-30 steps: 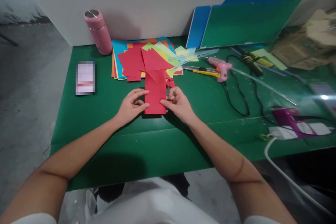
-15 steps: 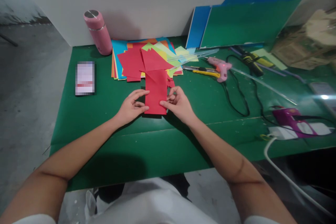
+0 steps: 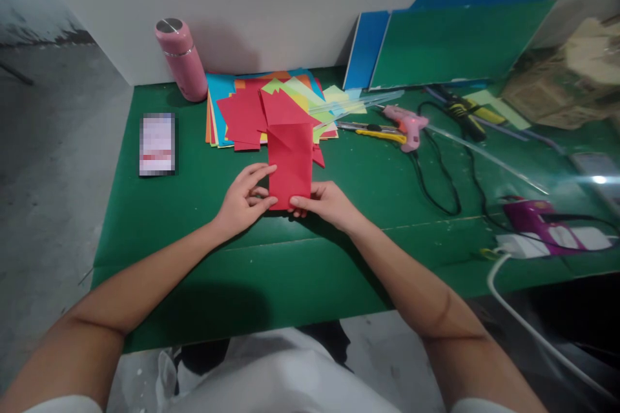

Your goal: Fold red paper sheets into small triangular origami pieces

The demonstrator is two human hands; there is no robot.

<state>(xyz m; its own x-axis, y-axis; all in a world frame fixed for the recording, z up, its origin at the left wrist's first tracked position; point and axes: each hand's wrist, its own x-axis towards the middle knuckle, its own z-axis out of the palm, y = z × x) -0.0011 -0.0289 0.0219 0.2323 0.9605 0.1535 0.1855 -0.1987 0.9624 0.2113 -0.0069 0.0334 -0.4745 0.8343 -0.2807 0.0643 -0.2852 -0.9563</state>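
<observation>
- Just on the near side of the loose, multicoloured pile of flat paper sheets (image 3: 239,117), a plain red rectangular piece of paper (image 3: 293,158) is being held; its far end is overlapping the pile in the head view, and whether the two are touching, I cannot tell.
- Nearer than the pile, the bare left hand (image 3: 242,200) is gripping the red piece's left edge, forefinger and thumb lying over it, the other fingers curling.
- Also nearer than the pile, the bare right hand (image 3: 327,203) is pinching the red piece's near right corner, thumb on top, fingertips showing below.
- Left of the pile, a pixelated, pale rectangular object (image 3: 157,144) is lying on the green tabletop (image 3: 310,284).
- Just beside the pile's far left corner, a pink cylindrical bottle with a silver-topped lid (image 3: 182,64) is standing.
- At the pile's right edge, a yellow-sided cutter knife (image 3: 382,133) is lying.
- Further right of the pile, a pink plastic glue gun (image 3: 407,124) is resting, its small red light glowing.
</observation>
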